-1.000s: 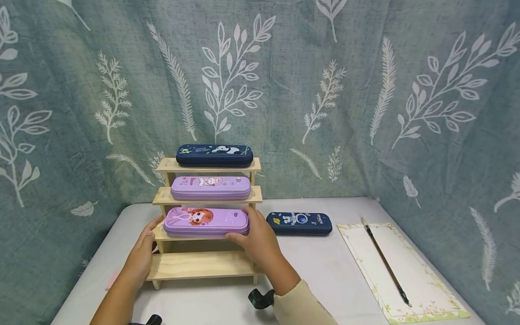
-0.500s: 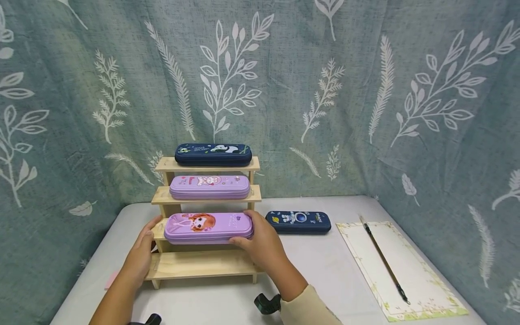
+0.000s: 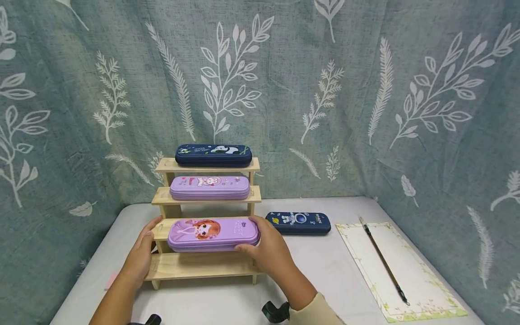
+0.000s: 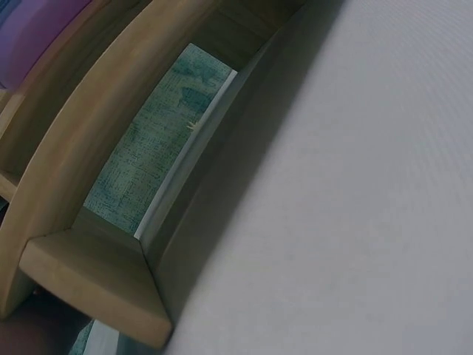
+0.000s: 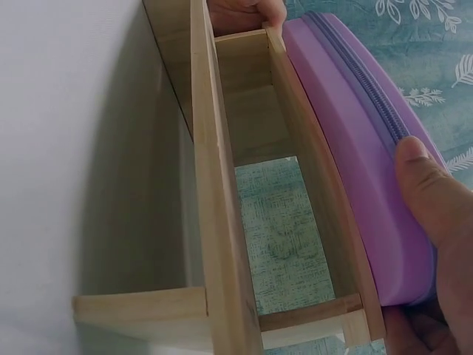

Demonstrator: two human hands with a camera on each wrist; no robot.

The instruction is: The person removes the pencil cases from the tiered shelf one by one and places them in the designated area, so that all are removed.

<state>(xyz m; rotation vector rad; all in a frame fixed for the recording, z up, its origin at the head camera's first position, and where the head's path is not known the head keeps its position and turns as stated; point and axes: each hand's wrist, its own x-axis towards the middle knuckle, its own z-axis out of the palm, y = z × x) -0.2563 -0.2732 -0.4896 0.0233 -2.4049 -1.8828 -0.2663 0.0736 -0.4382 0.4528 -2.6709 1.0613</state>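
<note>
My right hand [image 3: 273,249] grips the right end of a lilac pencil case [image 3: 229,232] with a red-haired girl on its lid, thumb along the zipped front side. The case overlaps the third step down of a wooden stepped display stand [image 3: 203,265], jutting past that step's front edge. In the right wrist view, the case's underside lies right along the step board [image 5: 318,170]. My left hand [image 3: 137,256] holds the stand's left side, with its fingertips at the end of the same step. Its curled fingers [image 5: 247,13] also show at the stand's far end in the right wrist view.
A navy panda pencil case [image 3: 213,156] occupies the top step, a lilac rabbit one [image 3: 210,188] the second. To the right lies a navy astronaut case [image 3: 298,224]. Beyond it, a brush [image 3: 383,259] rests on bordered paper [image 3: 422,275]. Patterned cloth [image 3: 280,104] hangs behind.
The girl pencil case has come forward and slightly right on the third step, moving with my right hand. My left hand has stayed at the stand's left side.
</note>
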